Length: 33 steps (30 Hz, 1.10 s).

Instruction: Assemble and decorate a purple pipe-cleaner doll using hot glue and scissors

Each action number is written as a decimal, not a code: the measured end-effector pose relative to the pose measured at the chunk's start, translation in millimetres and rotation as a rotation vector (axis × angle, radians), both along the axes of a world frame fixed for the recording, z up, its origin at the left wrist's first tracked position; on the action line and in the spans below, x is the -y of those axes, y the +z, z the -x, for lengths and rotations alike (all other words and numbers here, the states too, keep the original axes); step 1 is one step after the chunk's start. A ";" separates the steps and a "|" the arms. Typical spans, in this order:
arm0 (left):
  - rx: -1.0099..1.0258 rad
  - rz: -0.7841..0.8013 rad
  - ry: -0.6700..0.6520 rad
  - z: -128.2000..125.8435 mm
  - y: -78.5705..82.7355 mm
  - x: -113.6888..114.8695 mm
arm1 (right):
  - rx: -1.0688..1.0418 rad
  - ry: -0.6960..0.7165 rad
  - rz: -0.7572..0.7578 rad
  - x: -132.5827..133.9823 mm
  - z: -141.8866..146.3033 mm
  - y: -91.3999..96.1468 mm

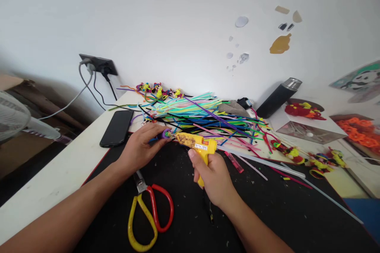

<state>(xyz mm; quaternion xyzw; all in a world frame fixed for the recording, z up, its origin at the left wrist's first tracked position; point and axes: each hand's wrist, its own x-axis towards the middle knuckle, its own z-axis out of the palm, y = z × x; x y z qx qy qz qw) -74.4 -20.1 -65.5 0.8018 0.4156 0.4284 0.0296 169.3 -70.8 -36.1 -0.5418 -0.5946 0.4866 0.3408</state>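
My right hand (pixel 212 174) is wrapped round the handle of a yellow hot glue gun (pixel 190 140), whose nozzle points left. A long translucent glue stick (pixel 261 159) juts from the gun's back end. Between the fingertips of my left hand (pixel 144 146) is a small purple coil (pixel 167 133), partly hidden by the fingers. The nozzle tip is at the coil; whether they touch I cannot tell. Below my left hand lie scissors (pixel 142 189) with one yellow and one red handle loop, their blades partly covered by the hand.
Behind my hands spreads a pile of colourful pipe cleaners (pixel 196 106). A phone (pixel 116 128) lies at the left on the white table. Small pipe-cleaner figures (pixel 289 152) rest at right, near a black flask (pixel 279 97) and a white box (pixel 311 126). A black mat (pixel 184 213) covers the front.
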 end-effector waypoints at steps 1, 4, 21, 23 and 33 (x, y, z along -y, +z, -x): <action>-0.006 0.002 -0.004 0.0 0.1 0.0 | 0.000 -0.001 0.002 -0.1 -0.1 -0.1; -0.018 0.013 -0.008 0.3 -0.2 0.0 | 0.000 -0.003 0.006 -0.3 0.0 0.6; -0.020 0.019 -0.017 -2.9 5.7 1.3 | -0.009 0.014 0.028 1.0 1.9 0.0; -0.019 0.031 -0.011 -2.8 5.8 1.4 | -0.007 0.015 0.038 1.2 2.1 0.1; -0.005 0.048 -0.017 -2.0 3.6 1.1 | -0.008 -0.001 0.008 0.3 1.0 1.6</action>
